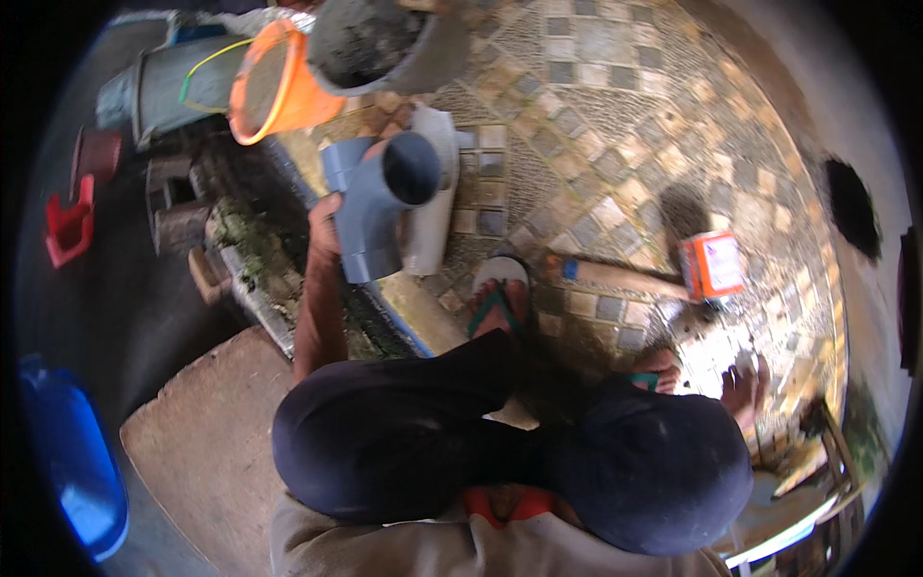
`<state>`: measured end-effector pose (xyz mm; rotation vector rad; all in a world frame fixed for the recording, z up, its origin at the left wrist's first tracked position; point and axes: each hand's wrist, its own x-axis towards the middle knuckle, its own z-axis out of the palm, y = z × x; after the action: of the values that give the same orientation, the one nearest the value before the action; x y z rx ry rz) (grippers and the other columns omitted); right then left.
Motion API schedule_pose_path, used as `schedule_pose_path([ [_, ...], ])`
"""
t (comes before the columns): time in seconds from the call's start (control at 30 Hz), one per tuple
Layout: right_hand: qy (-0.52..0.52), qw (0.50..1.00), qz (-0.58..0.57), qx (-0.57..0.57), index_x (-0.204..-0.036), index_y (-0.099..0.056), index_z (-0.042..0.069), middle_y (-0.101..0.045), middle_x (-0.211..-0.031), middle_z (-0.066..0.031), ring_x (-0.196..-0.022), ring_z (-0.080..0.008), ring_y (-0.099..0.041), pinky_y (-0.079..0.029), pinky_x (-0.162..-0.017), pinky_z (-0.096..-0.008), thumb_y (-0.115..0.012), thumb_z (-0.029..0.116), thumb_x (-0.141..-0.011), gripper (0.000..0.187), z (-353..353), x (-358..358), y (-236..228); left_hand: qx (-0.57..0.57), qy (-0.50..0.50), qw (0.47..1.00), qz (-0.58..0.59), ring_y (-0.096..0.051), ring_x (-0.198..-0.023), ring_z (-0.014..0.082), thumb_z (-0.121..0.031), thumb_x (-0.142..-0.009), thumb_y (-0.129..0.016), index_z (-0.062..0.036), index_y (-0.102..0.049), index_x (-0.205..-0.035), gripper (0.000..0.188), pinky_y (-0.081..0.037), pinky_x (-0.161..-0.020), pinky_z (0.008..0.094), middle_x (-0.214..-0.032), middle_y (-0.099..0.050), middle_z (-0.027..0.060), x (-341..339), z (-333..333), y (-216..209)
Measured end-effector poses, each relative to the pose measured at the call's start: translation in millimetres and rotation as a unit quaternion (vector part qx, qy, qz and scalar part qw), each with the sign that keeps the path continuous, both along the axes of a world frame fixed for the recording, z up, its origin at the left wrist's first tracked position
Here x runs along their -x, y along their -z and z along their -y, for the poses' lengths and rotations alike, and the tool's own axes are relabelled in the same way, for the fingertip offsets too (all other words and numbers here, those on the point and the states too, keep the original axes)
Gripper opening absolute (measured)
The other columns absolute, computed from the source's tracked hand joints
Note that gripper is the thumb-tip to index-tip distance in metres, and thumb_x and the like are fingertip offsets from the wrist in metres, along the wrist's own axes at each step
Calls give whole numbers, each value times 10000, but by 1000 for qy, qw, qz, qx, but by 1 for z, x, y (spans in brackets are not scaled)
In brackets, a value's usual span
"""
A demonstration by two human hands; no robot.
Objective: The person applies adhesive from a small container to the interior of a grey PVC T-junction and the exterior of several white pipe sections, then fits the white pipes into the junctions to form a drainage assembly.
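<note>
My left hand (327, 226) is closed around the side of a grey plastic pipe fitting (370, 226), a branched piece with wide round openings, one of them facing up. The fitting is held above the tiled ground. Just behind it stands or leans a whitish length of pipe or gutter (433, 192), partly covered by it. Off to the right, beside my right knee, my right hand (745, 389) hangs with fingers apart and nothing visible in it. An orange and white can (711, 264) sits farther ahead of that hand, next to a wooden-handled tool (620, 278).
Ahead at the left are a bucket of dark mortar (370, 48), an orange bucket (274, 91) and a grey-green bucket (183, 87). A mossy masonry edge (255, 255) runs by my left forearm. A board (212, 433) and a blue tub (87, 471) lie left; a wall (798, 87) bounds the right.
</note>
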<state>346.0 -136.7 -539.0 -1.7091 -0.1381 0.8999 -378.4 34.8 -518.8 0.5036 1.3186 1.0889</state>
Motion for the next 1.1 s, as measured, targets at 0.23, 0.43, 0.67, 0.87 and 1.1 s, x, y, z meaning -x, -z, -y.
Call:
schedule_pose_path([
  [0.23, -333, 938, -12, -93, -1308, -652, 16, -684, -1223, -112, -1077, -204, -687, -606, -891, -365, -689, 107, -1005, 318, -114, 143, -70, 42, 26, 992, 115, -707, -1156, 362, -407, -802, -798, 53, -530, -1481, 862, -554, -1071, 488, -1336, -697, 232, 11, 3, 2],
  [0.43, -496, 824, -242, -126, -1283, -648, -6, -736, -1092, -115, -944, -198, -751, -654, -816, -344, -707, 153, -1050, 289, -231, 308, -46, 31, 32, 992, 121, -700, -1176, 380, -387, -795, -803, 48, -500, -1511, 891, -542, -1087, 503, -1362, -679, 244, -3, -3, -3],
  [0.67, -557, 718, -400, -118, -1273, -661, -23, -746, -1065, -102, -890, -167, -753, -645, -806, -319, -751, 210, -1030, 349, -256, 352, -58, 26, 55, 989, 138, -681, -1224, 391, -378, -783, -794, 41, -463, -1547, 932, -518, -1121, 512, -1409, -651, 248, -5, -4, -9],
  [0.87, -719, 535, 132, -423, -1306, -679, 25, -721, -1235, -157, -1080, -319, -732, -634, -906, -395, -717, 57, -974, 336, -277, 330, -77, 20, 66, 987, 146, -679, -1231, 392, -379, -785, -790, 33, -446, -1561, 943, -519, -1121, 513, -1418, -645, 247, -13, -8, -17],
  [1.1, -616, 465, 429, -470, -1290, -681, 27, -654, -1341, -211, -1238, -409, -648, -621, -959, -451, -653, -21, -951, 343, -287, 321, -70, 32, 75, 988, 134, -678, -1235, 390, -380, -791, -786, 27, -433, -1571, 948, -522, -1118, 512, -1425, -639, 248, -24, -14, -21],
])
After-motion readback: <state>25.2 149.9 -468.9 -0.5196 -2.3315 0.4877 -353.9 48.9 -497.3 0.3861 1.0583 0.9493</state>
